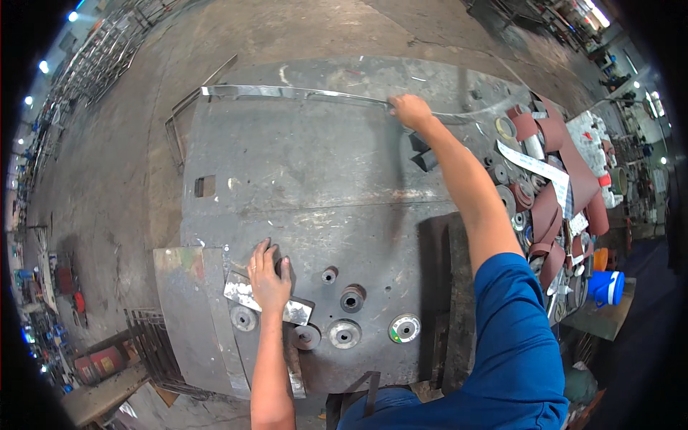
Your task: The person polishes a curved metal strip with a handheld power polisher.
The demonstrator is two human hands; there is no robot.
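My right hand (412,112) reaches across to the far side of the metal table (315,158). Its fingers are closed on a long, thin, shiny metal strip (272,92) that runs along the far edge. My left hand (269,281) lies at the near left, fingers stretched out and apart, over a short flat metal plate (297,312); its palm hides the plate's middle. Close by are a grinding disc (244,318), another disc (306,337), a round disc with a hub (344,333), a green-marked disc (405,328) and a dark ring-shaped piece (352,298).
Reddish-brown sanding belts (573,165), tape rolls and discs crowd the table's right side. A dark bent piece (424,159) lies under my right forearm. A blue bucket (606,288) stands at the right. The tabletop has a square hole (206,186) at the left.
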